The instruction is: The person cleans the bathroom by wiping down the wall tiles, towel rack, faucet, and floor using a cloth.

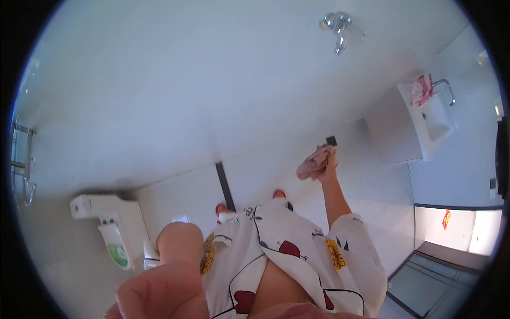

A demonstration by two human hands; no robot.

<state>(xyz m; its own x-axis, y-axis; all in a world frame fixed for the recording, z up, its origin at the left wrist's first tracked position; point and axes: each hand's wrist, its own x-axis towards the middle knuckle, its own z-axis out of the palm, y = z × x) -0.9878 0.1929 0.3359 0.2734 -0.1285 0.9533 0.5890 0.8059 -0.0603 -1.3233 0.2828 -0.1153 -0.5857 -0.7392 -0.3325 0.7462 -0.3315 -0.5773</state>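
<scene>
My right hand (330, 165) is closed round a crumpled pinkish cloth (314, 162), held out over the floor at arm's length. The cloth bunches out to the left of my fingers, with a small dark floor drain (331, 141) just beyond it. Close to the camera at the lower left is my left hand (164, 292), raised with the elbow bent. Its fingers are loosely bent and apart, partly cut off by the lower edge, and nothing shows in them.
A white toilet (118, 245) with its tank stands at the left. On the right a white washbasin (438, 125) has a pink-and-white packet (423, 91) on its rim. A chrome tap (339, 29) juts from the far wall. A dark strip (224, 186) crosses the floor ahead of my red shoes.
</scene>
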